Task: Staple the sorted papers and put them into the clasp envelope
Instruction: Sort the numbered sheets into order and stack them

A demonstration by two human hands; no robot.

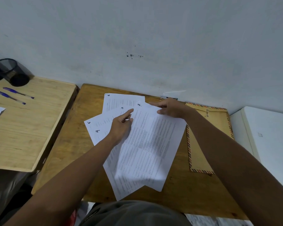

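Left hand (121,126) fingers curl, index extended onto the fanned papers (142,144). Right hand (170,108) fingers pinch the top sheet's far corner. The clasp envelope (201,154) lies beside the right hand on the surface (69,144).

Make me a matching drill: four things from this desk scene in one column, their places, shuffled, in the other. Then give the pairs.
1. clasp envelope
2. blue pens
3. mesh cup
4. left hand

a. on the fanned papers
b. far left corner, on its side
c. under the right forearm
d. on the left board, beside each other

Pairs: 1-c, 2-d, 3-b, 4-a
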